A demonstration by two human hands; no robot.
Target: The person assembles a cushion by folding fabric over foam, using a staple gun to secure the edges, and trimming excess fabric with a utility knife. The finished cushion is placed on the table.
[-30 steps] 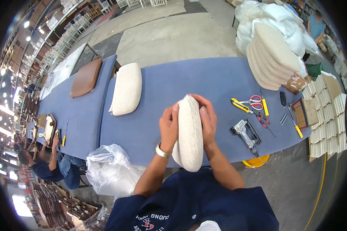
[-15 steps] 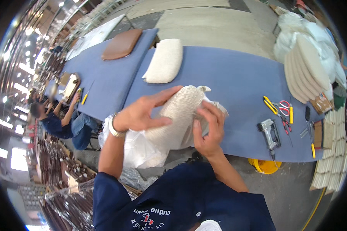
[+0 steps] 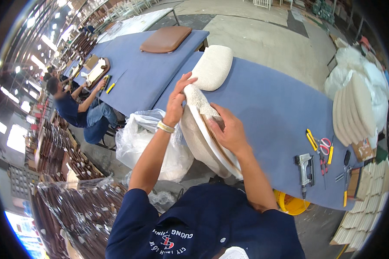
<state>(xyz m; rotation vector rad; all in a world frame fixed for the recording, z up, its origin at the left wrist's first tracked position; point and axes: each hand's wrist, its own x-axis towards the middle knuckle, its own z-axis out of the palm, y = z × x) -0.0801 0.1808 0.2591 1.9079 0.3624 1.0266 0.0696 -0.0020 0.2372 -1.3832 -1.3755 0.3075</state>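
Observation:
I hold a cream fabric-covered seat cushion (image 3: 199, 138) tilted on edge at the near side of the long blue padded table (image 3: 268, 108). Its wooden underside and white rim face my right. My left hand (image 3: 177, 101) grips the cushion's top edge, pulling the loose fabric there. My right hand (image 3: 229, 131) presses flat on the underside, over the folded fabric. A second cream cushion (image 3: 212, 67) lies flat on the table just beyond my hands.
A staple gun (image 3: 304, 170), pliers, scissors and cutters (image 3: 322, 146) lie at the table's right. Stacked cream cushions (image 3: 354, 112) and white bags stand far right. A clear plastic bag (image 3: 147, 142) sits lower left. A brown seat (image 3: 165, 39) lies far back. A seated person (image 3: 73, 110) works left.
The cushion has been turned over from its fabric face to show its wooden underside. My left hand moved up to its top edge, my right onto the underside. My view swung left.

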